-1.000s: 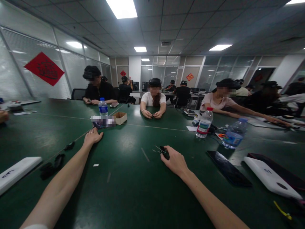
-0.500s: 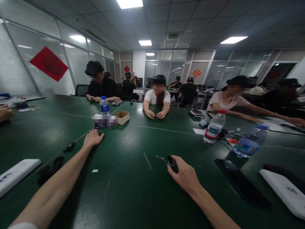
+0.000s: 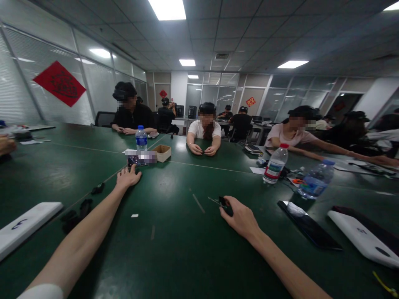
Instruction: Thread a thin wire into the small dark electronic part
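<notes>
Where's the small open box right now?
In the head view, the small open box sits left of centre on the green table, beyond and right of the left hand, just right of the farther blue-capped bottle.

a red-capped bottle point(image 3: 274, 167) stands beside a blue-capped bottle point(image 3: 314, 183), near a dark phone point(image 3: 311, 229).
</notes>
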Demonstrator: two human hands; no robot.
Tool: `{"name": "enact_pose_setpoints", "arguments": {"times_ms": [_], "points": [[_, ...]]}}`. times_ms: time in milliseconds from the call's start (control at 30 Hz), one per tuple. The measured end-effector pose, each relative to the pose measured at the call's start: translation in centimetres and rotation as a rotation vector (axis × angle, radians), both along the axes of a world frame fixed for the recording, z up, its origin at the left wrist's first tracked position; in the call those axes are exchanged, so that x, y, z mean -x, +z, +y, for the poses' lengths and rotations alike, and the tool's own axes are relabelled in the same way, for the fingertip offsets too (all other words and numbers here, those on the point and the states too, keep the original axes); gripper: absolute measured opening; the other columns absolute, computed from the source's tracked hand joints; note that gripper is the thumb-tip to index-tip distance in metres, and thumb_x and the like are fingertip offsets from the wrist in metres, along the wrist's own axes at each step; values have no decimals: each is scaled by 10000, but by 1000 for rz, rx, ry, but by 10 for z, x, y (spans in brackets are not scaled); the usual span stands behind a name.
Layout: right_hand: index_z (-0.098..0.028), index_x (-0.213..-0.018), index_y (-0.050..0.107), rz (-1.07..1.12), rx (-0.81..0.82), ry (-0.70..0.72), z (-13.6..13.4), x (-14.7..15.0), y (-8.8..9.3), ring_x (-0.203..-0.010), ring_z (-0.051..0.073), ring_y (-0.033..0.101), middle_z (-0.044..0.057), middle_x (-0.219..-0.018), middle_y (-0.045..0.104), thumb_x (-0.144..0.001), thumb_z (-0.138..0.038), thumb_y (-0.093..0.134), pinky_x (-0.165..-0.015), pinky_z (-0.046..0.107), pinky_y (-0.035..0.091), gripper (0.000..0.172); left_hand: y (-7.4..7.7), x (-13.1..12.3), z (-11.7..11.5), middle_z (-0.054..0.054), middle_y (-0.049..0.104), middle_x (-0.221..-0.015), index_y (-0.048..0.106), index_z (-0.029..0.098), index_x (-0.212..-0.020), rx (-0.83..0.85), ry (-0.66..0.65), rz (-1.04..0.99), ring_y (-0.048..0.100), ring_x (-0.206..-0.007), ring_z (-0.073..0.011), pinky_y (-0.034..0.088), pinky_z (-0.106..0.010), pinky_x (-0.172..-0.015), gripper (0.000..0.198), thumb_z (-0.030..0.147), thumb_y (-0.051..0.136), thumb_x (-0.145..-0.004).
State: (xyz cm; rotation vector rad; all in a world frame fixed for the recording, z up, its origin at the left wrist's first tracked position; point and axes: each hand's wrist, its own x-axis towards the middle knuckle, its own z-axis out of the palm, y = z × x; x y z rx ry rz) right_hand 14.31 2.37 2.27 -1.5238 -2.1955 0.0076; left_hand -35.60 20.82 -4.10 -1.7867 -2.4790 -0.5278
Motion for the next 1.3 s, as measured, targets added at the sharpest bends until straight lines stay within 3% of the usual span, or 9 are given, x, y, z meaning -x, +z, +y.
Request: {"name": "enact_pose_setpoints", "arguments": {"times_ms": [500, 867, 1300], "points": [[-191, -1145, 522, 16, 4, 54, -2, -2, -1, -826, 194, 623, 84, -1022, 620, -865, -402, 447, -693, 319, 507, 359, 13, -3, -5, -226, 361, -1390, 224, 215, -1437, 83, 14, 44, 313, -1274, -414, 253, -562, -977, 797, 670, 236, -782], [-193, -1136, 512, 46, 3, 65, 0, -4, -3, -787, 185, 614, 76, -1003, 618, -857, -395, 461, -645, 311, 508, 349, 10, 1, 3, -223, 361, -1387, 240, 238, -1434, 87, 21, 55, 304, -1265, -440, 270, -583, -940, 841, 727, 229, -749], [-205, -1137, 514, 33, -12, 42, -5, -6, 0, -829, 190, 616, 70, -1022, 611, -855, -384, 452, -694, 317, 497, 340, 8, -2, 4, -230, 343, -1392, 237, 244, -1435, 81, 33, 45, 305, -1263, -432, 259, -564, -941, 835, 722, 202, -751]]}}
